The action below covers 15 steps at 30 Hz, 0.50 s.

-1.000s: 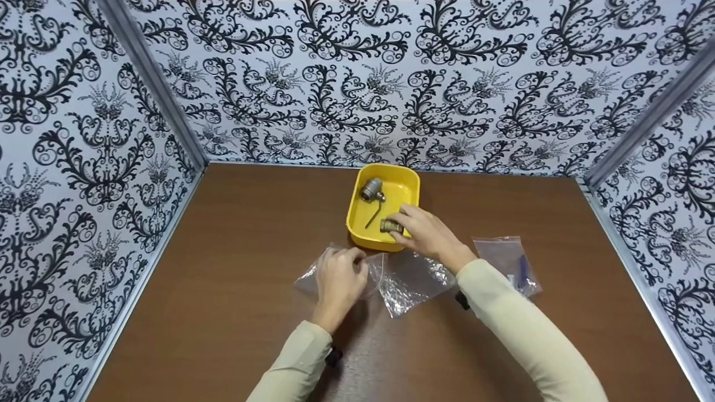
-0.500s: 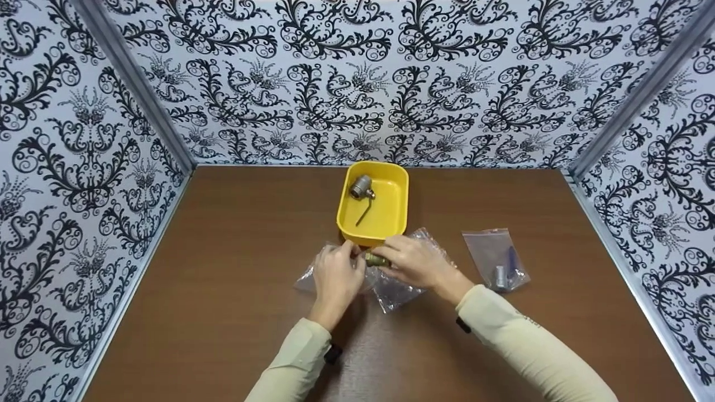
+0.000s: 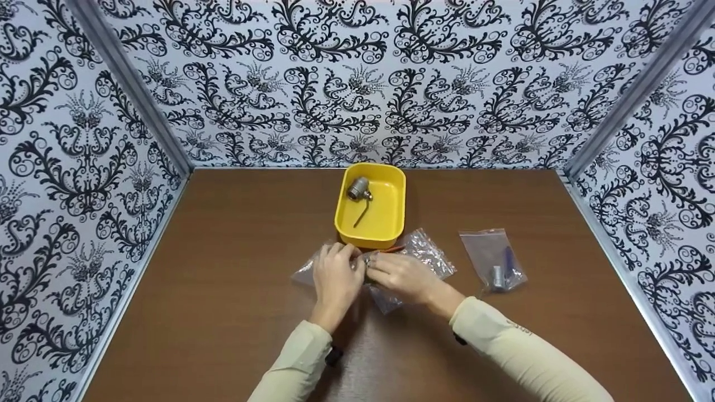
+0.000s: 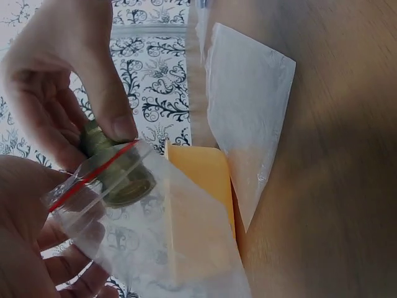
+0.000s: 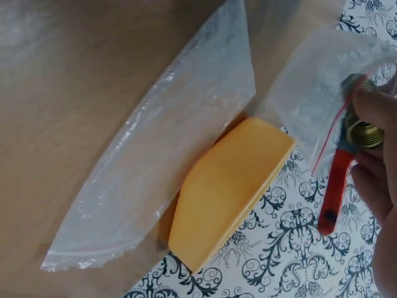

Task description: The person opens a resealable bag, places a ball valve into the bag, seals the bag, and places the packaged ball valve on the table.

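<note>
My right hand (image 3: 405, 276) grips a brass ball valve (image 5: 365, 133) with a red lever handle (image 5: 335, 194). One end of the valve is inside the mouth of a clear zip bag (image 4: 146, 217) with a red seal line. At that mouth my left hand (image 3: 337, 276) holds the bag's edge, its fingers partly seen through the plastic. Both hands meet just in front of a yellow tray (image 3: 341, 229). Inside the tray lie a grey metal fitting (image 3: 358, 188) and a thin bent rod (image 3: 362, 214).
Another clear zip bag (image 3: 427, 254) lies flat beside the right hand, partly under it. Farther right, a zip bag (image 3: 480, 245) contains a silver cylinder (image 3: 497, 277) and a blue piece (image 3: 509, 260). Patterned walls (image 3: 357, 84) enclose the brown table (image 3: 223, 268).
The right hand has carried the ball valve from above the tray toward me and left to the left hand. The valve's end has entered the bag.
</note>
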Each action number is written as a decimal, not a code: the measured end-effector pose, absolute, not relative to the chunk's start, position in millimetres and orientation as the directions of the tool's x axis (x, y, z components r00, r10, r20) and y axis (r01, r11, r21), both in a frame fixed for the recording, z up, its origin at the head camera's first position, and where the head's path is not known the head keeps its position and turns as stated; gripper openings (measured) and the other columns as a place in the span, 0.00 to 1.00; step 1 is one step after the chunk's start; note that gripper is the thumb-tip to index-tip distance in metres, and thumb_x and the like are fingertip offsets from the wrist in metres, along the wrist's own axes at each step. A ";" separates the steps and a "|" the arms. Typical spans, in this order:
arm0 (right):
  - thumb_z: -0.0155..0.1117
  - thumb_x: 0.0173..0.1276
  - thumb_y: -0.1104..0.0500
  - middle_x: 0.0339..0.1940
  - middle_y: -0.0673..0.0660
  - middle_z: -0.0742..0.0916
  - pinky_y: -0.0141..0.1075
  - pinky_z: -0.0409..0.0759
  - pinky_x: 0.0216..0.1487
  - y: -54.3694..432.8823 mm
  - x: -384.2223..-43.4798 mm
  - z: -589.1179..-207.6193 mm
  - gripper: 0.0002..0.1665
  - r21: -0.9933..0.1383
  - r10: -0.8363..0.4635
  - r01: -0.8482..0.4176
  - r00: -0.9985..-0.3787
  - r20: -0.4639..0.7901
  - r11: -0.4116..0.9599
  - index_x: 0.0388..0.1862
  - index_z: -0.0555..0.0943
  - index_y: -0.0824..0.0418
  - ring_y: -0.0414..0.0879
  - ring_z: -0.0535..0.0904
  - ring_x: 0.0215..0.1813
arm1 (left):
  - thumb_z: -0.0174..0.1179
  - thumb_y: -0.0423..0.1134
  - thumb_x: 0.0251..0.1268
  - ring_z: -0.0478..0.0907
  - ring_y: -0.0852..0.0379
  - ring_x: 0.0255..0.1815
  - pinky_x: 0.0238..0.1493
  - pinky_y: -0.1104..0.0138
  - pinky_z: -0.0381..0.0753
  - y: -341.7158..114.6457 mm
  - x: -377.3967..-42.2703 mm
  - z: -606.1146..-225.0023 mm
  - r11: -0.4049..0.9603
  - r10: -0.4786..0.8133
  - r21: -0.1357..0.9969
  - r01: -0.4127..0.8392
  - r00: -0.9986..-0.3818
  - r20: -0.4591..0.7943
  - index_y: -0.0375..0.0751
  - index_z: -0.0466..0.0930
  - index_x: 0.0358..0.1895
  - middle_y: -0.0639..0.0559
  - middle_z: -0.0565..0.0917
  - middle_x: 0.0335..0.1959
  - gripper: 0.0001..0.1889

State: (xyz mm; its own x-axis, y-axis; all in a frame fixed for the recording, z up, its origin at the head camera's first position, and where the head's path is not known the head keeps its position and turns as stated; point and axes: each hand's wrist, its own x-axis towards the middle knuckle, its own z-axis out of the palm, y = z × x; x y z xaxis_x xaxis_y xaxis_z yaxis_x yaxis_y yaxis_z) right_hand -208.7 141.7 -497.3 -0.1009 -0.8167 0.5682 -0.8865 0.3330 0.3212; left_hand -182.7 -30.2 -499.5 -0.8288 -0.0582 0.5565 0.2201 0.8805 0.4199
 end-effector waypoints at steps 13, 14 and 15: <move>0.73 0.57 0.60 0.45 0.55 0.88 0.37 0.84 0.49 139.1 -199.0 -504.9 0.16 0.017 -0.710 -0.867 -0.396 0.582 0.498 0.45 0.85 0.60 0.48 0.86 0.47 | 0.65 0.39 0.53 0.80 0.52 0.33 0.38 0.57 0.76 -26.5 -176.4 -500.6 0.863 -0.027 0.428 0.268 -0.822 0.569 0.48 0.85 0.30 0.56 0.86 0.27 0.02; 0.72 0.58 0.59 0.45 0.55 0.88 0.37 0.83 0.49 138.4 -198.4 -505.4 0.15 0.036 -0.713 -0.867 -0.385 0.586 0.498 0.45 0.85 0.60 0.48 0.86 0.47 | 0.66 0.39 0.53 0.80 0.52 0.33 0.38 0.57 0.76 -26.1 -176.3 -501.0 0.860 -0.033 0.434 0.269 -0.820 0.572 0.48 0.85 0.30 0.56 0.86 0.27 0.02; 0.71 0.59 0.59 0.45 0.55 0.88 0.36 0.83 0.50 137.7 -197.9 -506.4 0.13 0.066 -0.721 -0.870 -0.360 0.592 0.489 0.44 0.85 0.60 0.48 0.86 0.47 | 0.66 0.39 0.53 0.80 0.52 0.33 0.38 0.57 0.76 -25.9 -176.3 -502.0 0.856 -0.037 0.440 0.272 -0.816 0.578 0.48 0.85 0.30 0.56 0.86 0.27 0.02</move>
State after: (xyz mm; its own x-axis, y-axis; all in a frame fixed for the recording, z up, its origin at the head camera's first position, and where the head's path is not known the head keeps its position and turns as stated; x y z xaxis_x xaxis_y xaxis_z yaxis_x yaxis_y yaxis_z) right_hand -197.9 137.7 -506.4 -0.3599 -0.7208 0.5923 -0.8700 0.4886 0.0660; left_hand -176.3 -25.9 -502.0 -0.8155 -0.0370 0.5776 0.2725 0.8559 0.4395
